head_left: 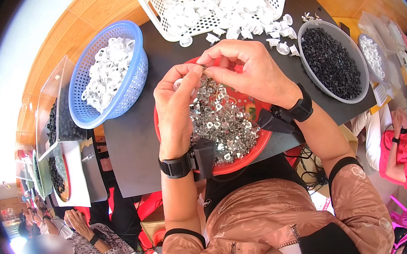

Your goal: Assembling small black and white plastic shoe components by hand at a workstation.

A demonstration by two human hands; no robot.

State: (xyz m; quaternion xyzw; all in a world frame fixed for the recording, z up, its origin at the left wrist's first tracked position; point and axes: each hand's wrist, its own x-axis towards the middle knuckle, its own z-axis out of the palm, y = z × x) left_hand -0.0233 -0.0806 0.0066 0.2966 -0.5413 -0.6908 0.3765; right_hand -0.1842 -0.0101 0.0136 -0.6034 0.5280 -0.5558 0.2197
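Pinching a tiny piece (pixel 203 68) at 12 o'clock over the red basin (pixel 263 144), left hand (pixel 175 100) and right hand (pixel 253 67) both with fingers clamped on it, plus a white part (pixel 177 84) tucked in the left. Blue basket (pixel 132 91) sits around 10, white basket (pixel 154 13) 12, black bits (pixel 332 64) 2.

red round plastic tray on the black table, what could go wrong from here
The tiny metallic-looking piece pinched between the left hand and right hand could slip and get lost among the small shiny silvery pieces below. The red round plastic tray sits by the front edge of the black table, so a bump might spill it.
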